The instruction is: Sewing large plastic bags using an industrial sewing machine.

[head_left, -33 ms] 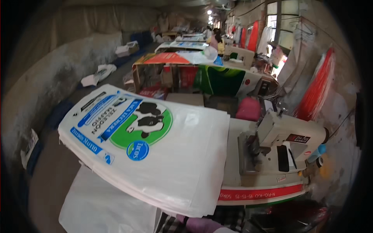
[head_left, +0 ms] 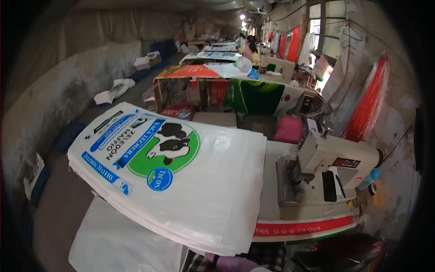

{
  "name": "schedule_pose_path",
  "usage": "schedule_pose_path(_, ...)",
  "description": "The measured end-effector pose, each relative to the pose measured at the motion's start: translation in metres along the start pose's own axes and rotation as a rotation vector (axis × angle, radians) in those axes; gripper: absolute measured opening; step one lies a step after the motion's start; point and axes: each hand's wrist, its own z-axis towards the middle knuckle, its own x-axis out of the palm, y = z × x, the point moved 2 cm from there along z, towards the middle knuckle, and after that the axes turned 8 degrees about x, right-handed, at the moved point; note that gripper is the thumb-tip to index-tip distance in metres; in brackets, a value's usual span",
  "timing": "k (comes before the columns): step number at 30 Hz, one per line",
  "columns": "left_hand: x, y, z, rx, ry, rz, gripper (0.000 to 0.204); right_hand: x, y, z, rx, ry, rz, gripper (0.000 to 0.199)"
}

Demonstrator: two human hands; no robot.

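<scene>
A thick stack of white woven sacks point(head_left: 217, 195) fills the middle, its top sack printed with a cow's head on a green oval and blue bands. The near right side of the stack rests by a sewing machine table point(head_left: 269, 195). Below the stack's left part lies another plain white sack point(head_left: 122, 235). At the lower edge, a purple-covered part of what looks like my right arm or hand point(head_left: 235, 263) shows against dark checked cloth, close to the stack's near edge. Its fingers are hidden, so a grip cannot be made out. My left hand is out of sight.
A pale industrial sewing machine point(head_left: 335, 158) stands at the right, with a pink cushion-like thing point(head_left: 289, 129) behind it. Red strands point(head_left: 369, 102) hang on the right wall. Farther off are a covered workbench point(head_left: 186, 71) and another person point(head_left: 250, 50). Sacks point(head_left: 115, 90) lie along the left wall.
</scene>
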Motion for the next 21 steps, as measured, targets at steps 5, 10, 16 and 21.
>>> schedule_pose_path(5, -0.026, -0.026, 0.022, -0.094, 0.147, -0.291, 0.046, 0.026, 0.051, -0.052, -0.116, 0.126, 0.085, 0.024)
schedule_pose_path(10, -0.025, -0.018, 0.005, -0.154, 0.329, -0.573, 0.047, 0.047, 0.085, -0.100, -0.198, 0.249, 0.168, 0.023)
schedule_pose_path(16, -0.090, -0.079, 0.184, 0.222, 0.180, -0.435, 0.053, 0.062, 0.129, -0.156, -0.258, 0.391, 0.259, 0.021)
schedule_pose_path(21, -0.161, -0.243, 0.406, 0.581, -0.100, -0.381, 0.029, 0.040, 0.164, -0.208, -0.359, 0.580, 0.373, 0.016)
